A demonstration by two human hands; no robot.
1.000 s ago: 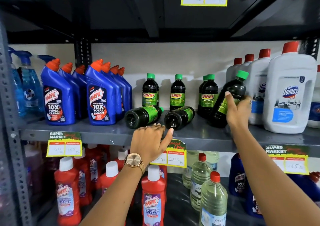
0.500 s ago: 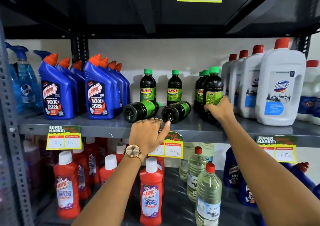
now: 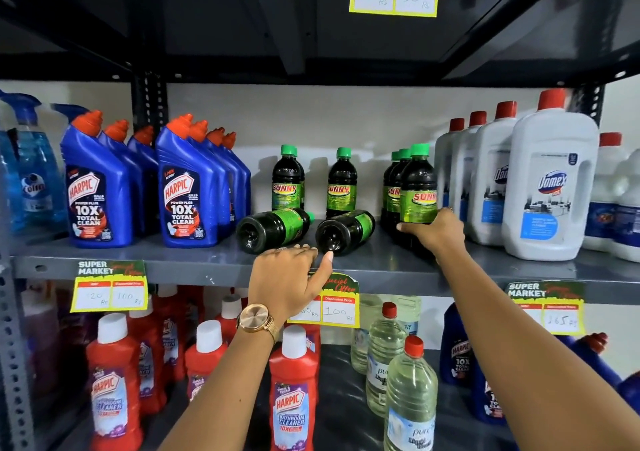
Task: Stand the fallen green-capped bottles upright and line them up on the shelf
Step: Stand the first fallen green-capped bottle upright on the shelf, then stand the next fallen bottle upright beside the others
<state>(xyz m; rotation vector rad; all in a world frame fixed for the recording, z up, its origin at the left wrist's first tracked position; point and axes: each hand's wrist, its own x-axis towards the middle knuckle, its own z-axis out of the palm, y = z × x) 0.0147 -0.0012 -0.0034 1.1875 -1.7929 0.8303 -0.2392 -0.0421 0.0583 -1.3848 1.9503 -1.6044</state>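
Observation:
Two dark green-capped Sunny bottles lie on their sides on the grey shelf, bases toward me: a left one and a right one. Behind them stand two upright ones. At the right is an upright row of them; my right hand grips the base of the front bottle, which stands upright. My left hand rests on the shelf's front edge just before the fallen bottles, fingers apart, thumb tip near the right fallen bottle's base.
Blue Harpic bottles stand left of the Sunny group, white Domex jugs right of it. Price tags hang on the shelf edge. Red Harpic bottles and clear liquid bottles fill the lower shelf. Another shelf is overhead.
My right hand has tilted the green-capped bottle from leaning to upright and set it at the front of the right row. My left hand has stayed at the shelf edge.

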